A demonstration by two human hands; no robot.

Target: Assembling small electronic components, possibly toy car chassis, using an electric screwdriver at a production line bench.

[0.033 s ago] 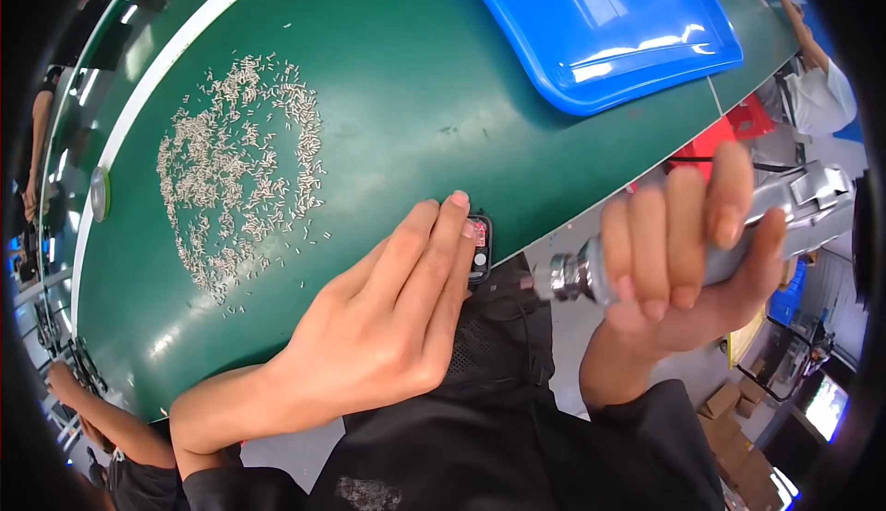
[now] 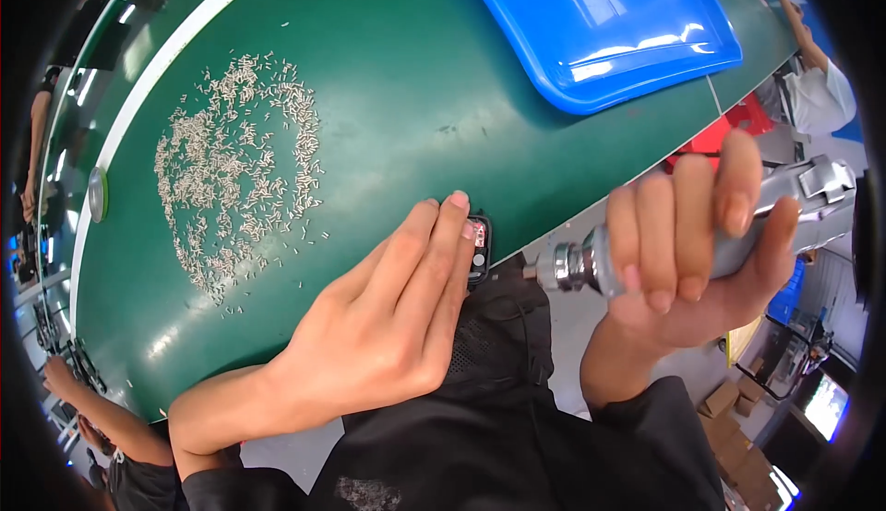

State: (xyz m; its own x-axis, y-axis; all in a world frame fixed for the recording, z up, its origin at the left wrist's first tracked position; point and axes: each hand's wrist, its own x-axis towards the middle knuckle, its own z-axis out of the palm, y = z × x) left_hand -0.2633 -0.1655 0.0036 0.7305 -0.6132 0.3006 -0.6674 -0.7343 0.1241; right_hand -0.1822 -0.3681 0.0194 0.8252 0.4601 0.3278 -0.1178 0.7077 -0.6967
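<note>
At the table's near edge lies a small black case with a red and white patch and a round silvery part inside. My left hand lies over its left side, long fingers stretched together and thumb tip at the case, holding it on the table; that side is hidden. To the right, off the table edge, my right hand is wrapped round a grey power screwdriver. Its metal nose points left toward the case, with a gap between. On the left of the table lie many tiny silvery screws, loosely spread.
A blue plastic tray sits at the far right of the green table. A round tin-like thing rests at the left, by the white edge strip. Other people's arms show at the left and far right. Cardboard boxes stand lower right.
My right hand has shifted slightly right with the screwdriver, away from the case. The left hand and the case look the same.
</note>
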